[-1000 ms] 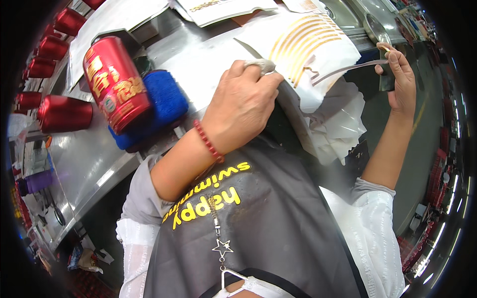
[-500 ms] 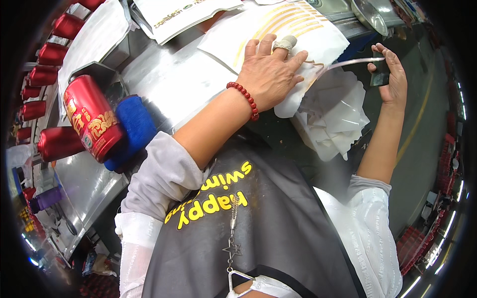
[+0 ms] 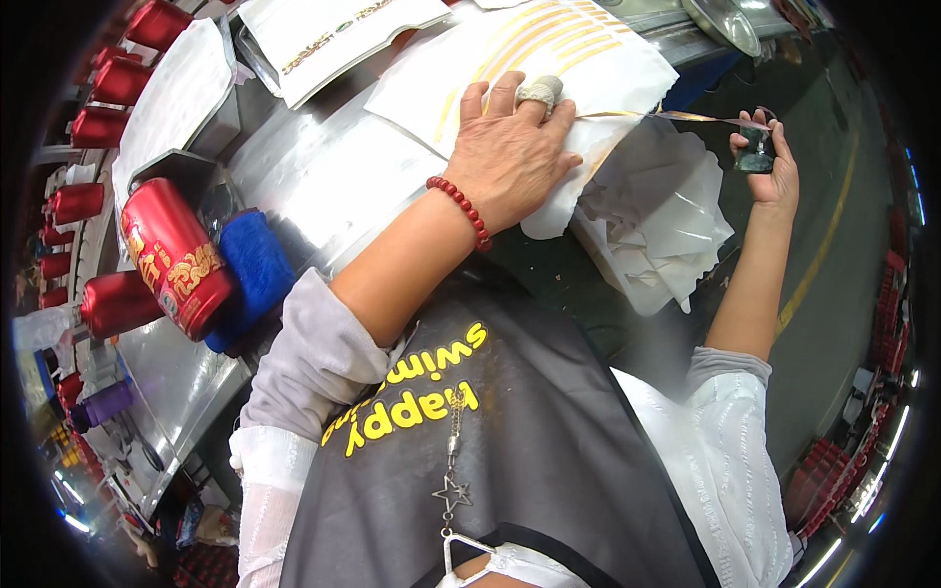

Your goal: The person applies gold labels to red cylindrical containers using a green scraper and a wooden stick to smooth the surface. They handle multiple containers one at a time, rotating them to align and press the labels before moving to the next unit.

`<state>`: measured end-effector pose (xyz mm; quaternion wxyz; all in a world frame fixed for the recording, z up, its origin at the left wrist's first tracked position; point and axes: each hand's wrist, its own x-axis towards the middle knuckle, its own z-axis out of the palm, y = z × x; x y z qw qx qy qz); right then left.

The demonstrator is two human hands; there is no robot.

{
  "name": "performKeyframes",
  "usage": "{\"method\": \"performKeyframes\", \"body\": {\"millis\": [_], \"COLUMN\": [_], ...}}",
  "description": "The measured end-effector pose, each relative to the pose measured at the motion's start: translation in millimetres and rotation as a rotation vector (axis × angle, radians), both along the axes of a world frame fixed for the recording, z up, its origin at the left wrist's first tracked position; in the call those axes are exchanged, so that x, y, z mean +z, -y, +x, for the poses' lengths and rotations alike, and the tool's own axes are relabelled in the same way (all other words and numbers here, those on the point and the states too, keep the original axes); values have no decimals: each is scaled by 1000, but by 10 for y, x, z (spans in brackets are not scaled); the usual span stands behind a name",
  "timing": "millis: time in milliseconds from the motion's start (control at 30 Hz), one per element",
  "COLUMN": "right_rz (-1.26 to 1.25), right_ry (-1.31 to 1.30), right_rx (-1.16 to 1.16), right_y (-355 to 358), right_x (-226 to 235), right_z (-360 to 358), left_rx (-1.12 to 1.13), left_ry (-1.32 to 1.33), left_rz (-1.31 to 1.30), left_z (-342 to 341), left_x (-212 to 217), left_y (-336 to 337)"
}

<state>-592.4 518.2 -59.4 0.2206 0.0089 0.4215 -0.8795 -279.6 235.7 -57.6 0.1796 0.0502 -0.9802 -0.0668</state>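
My left hand (image 3: 505, 157) lies flat with fingers spread on a white sheet (image 3: 412, 93) printed with curved gold stripes, at the metal table's edge. A pale fabric wrap (image 3: 539, 91) covers one of its fingers, and a red bead bracelet (image 3: 459, 206) circles the wrist. Out to the right, my right hand (image 3: 778, 186) is closed on the end of a thin gold-and-clear strip (image 3: 686, 116), stretched taut from the sheet. Also in that hand is a dark, glossy, block-like piece (image 3: 755, 153); its kind is unclear.
Crumpled white paper (image 3: 657, 235) fills a container below the table edge, between my hands. At left, a large red can (image 3: 176, 257) leans on a blue cloth (image 3: 253, 260). Several red cans (image 3: 100, 127) line the far left. A shallow metal dish (image 3: 723, 24) sits at the back right.
The strip has come tighter and straighter, its gold side now showing. My right hand has turned, baring more of the dark piece. The left hand and sheet appear slightly further left.
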Motion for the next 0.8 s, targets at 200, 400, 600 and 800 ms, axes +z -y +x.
{"method": "performKeyframes", "body": {"millis": [200,400,600,800], "right_rz": [28,-96,-174,-175], "right_ry": [37,8,-23,-8], "right_rx": [-125,-116,-81,-117], "right_y": [72,-29,-120,-125], "right_x": [16,-50,-33,-17], "right_z": [30,-34,-87,-130], "left_rx": [-13,-15,-22,-26], "left_ry": [-3,-1,-5,10], "left_rz": [-10,-15,-29,-51], "left_z": [6,5,-6,-3], "left_x": [5,12,2,35], "left_y": [11,-4,-25,-27]}}
